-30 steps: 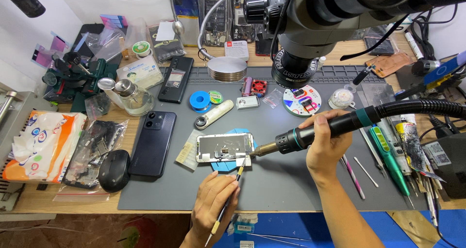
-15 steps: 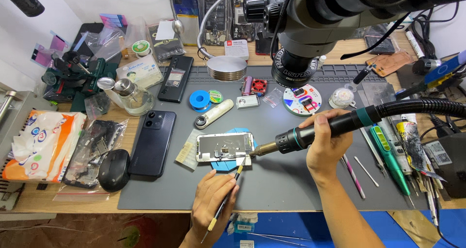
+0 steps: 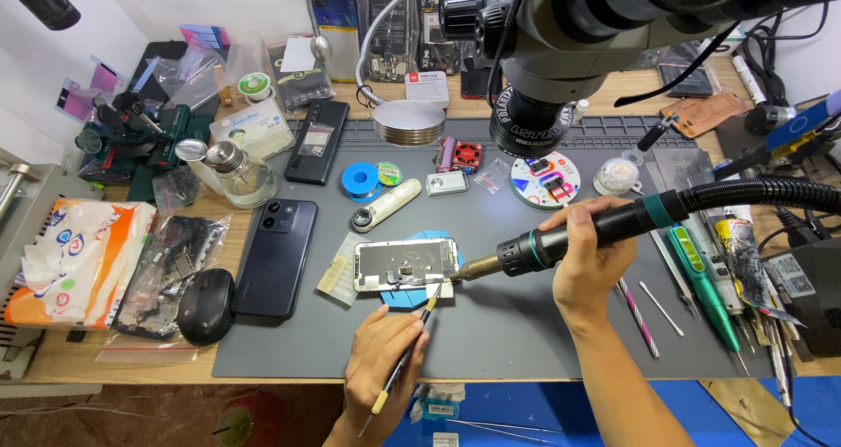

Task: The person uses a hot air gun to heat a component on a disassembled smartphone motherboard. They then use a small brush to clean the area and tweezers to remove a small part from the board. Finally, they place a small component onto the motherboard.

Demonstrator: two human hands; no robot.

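Right now your right hand (image 3: pixel 589 263) has its grip clamped round the black hot-air handpiece with the teal collar (image 3: pixel 569 235), brass nozzle pointing left at the right short edge of the opened phone frame, silver and rectangular (image 3: pixel 405 264). That frame sits mid-mat on a blue holder plate (image 3: pixel 412 295), long axis left-right, straight ahead of you. Your left hand (image 3: pixel 378 368) is the nearer one, directly below the frame, grip closed on thin yellow-handled tweezers (image 3: pixel 405 352) angled up-right, tip at the frame's lower right corner, just beside the nozzle. The 2 tools meet at that corner. Open grey silicone mat (image 3: pixel 491 333) lies below and right of it; the black smartphone lying face down (image 3: pixel 275 256) sits well apart to the left. The desk (image 3: pixel 123 364) edge is close behind your left wrist.
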